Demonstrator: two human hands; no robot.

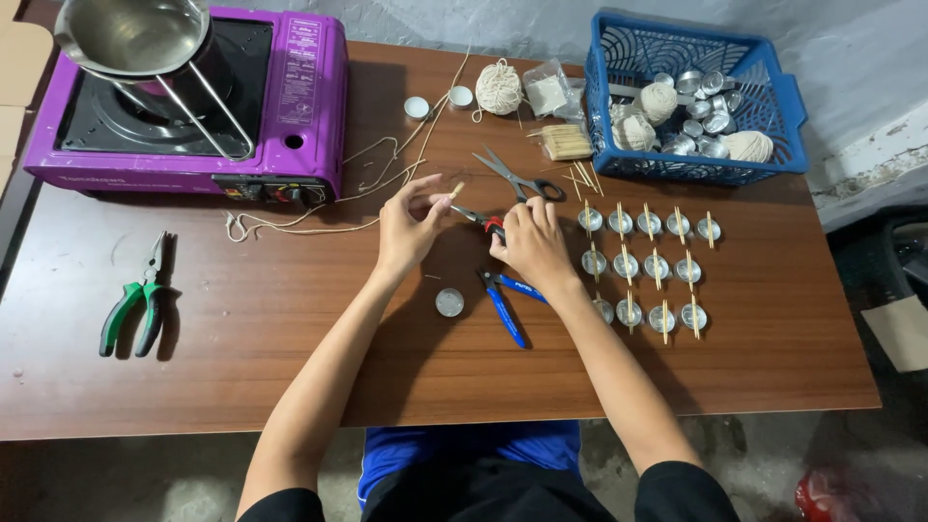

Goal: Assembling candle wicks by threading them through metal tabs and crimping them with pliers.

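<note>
My left hand pinches a short wooden stick between thumb and fingers above the brown table. My right hand grips a small red-handled cutter, whose tip points toward the left hand. Just below the hands lie blue-handled pliers and one small round tin cup. Grey scissors lie just beyond the right hand. Cream string trails across the table to the left of the hands.
Rows of tin cups with sticks laid across them sit at the right. A blue basket holds twine balls and cups. A purple stove carries a steel pot. Green pliers, a twine ball and a stick bundle also lie here.
</note>
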